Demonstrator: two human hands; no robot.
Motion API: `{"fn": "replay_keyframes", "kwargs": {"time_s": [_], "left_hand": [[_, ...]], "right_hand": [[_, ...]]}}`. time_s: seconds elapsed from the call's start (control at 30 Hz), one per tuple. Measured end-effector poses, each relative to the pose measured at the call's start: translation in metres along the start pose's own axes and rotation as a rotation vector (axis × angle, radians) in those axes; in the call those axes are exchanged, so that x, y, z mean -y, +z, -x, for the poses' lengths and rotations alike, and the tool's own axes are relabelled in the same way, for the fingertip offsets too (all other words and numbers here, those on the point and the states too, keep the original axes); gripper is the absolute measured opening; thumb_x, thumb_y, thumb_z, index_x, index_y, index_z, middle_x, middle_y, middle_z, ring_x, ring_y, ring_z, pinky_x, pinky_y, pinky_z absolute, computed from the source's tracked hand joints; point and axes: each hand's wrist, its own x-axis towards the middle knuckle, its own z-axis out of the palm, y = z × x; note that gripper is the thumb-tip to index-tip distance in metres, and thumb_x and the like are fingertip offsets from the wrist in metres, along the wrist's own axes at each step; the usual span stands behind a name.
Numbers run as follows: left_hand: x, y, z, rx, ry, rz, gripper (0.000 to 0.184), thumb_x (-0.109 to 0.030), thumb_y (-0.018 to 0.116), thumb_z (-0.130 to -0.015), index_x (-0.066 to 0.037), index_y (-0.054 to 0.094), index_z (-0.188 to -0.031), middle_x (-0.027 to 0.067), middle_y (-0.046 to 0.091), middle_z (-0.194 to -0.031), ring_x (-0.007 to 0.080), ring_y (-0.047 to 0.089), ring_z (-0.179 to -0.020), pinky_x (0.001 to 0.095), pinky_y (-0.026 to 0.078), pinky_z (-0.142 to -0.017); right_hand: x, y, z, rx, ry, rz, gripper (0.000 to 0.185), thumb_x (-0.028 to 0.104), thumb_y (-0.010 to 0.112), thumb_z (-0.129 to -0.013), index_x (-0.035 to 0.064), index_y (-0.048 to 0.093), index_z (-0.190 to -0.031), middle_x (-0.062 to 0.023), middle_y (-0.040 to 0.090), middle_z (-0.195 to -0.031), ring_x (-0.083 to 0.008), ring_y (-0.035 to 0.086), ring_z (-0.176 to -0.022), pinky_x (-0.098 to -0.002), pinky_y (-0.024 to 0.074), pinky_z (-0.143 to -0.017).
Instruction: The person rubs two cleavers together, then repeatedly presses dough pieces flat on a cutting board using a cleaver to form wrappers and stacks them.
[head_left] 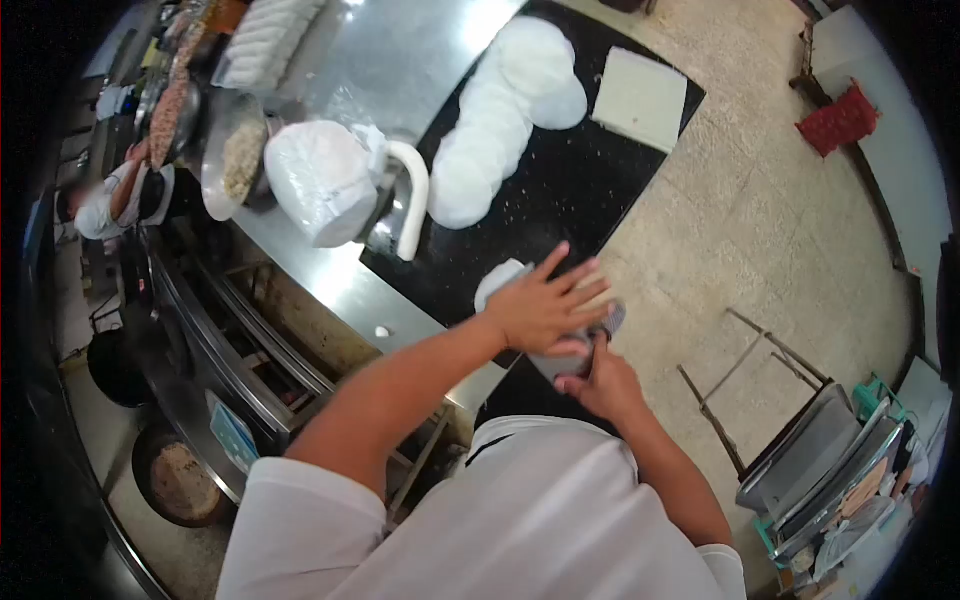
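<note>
- Left hand (535, 312) splayed, fingers apart, over a flat greyish piece (556, 368), likely steadying it!
- Right hand (608, 387) at its edge; grip hidden, can't tell whether it's clamped.
- Thin white round (498, 281) beside the left hand on the black worktop (570, 195), partly covered.
- Beyond, overlapping white rounds (478, 150), probably fanned for easy separating.
- Greyish piece's outline: blurred, hard to identify.

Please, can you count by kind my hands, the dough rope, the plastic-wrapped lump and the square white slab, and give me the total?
Hands: 2, left hand and right hand
Dough rope: 1
Plastic-wrapped lump: 1
Square white slab: 1
Total: 5
</note>
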Motion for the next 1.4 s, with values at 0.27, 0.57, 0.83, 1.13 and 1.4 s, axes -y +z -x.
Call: {"fn": "replay_keyframes", "kwargs": {"time_s": [0.27,0.57,0.83,1.13,1.4], "left_hand": [[0.064,-0.043,-0.060,-0.318,-0.018,-0.314,0.072,-0.069,0.057,-0.089,-0.022,0.056,-0.144,0.0096,0.050,-0.150,0.0346,0.038,-0.145,0.0643,0.019,-0.119],[0.021,-0.072,0.022,0.143,-0.712,0.496,0.066,-0.071,0.074,-0.075,-0.006,0.070,-0.089,0.0182,0.072,-0.085,0.0394,0.071,-0.084,0.0488,0.056,-0.077],[-0.005,-0.037,0.067,-0.625,-0.868,0.588,0.028,-0.017,0.075,-0.087,-0.005,0.067,-0.111,0.0153,0.071,-0.084,0.0289,0.070,-0.075,0.0387,0.054,-0.069],[-0.035,-0.037,0.067,-0.647,-1.045,0.670,0.033,-0.007,0.073,-0.087,-0.002,0.066,-0.119,0.0108,0.071,-0.091,0.0170,0.068,-0.076,0.0304,0.056,-0.073],[-0.072,-0.031,0.047,-0.833,-1.347,0.494,0.030,-0.005,0.072,-0.089,0.001,0.067,-0.118,0.0132,0.066,-0.110,0.0216,0.066,-0.096,0.0332,0.055,-0.084]], "right_hand": [[0.036,-0.065,-0.025,-0.328,0.006,0.251,0.061,0.037,0.082,-0.081,0.0003,0.050,-0.119,-0.0283,0.071,-0.094,-0.0470,0.069,-0.090,-0.0518,0.0546,-0.079],[0.005,0.072,0.080,-0.316,0.094,0.087,0.060,0.030,0.079,-0.086,-0.0068,0.047,-0.121,-0.0311,0.068,-0.087,-0.0491,0.069,-0.084,-0.0504,0.0538,-0.072],[0.033,-0.004,0.058,-0.446,-0.003,0.123,0.032,0.018,0.072,-0.089,-0.0006,0.056,-0.109,-0.0291,0.069,-0.090,-0.0481,0.068,-0.089,-0.0518,0.0526,-0.075],[0.035,-0.010,-0.032,-0.222,-0.217,0.131,0.040,0.019,0.072,-0.090,-0.0011,0.047,-0.113,-0.0322,0.068,-0.091,-0.0526,0.066,-0.090,-0.0578,0.0504,-0.080],[-0.001,-0.113,-0.054,-0.188,-0.265,0.090,0.035,0.020,0.074,-0.089,-0.0004,0.050,-0.105,-0.0306,0.068,-0.089,-0.0496,0.067,-0.086,-0.0540,0.0531,-0.076]]}}
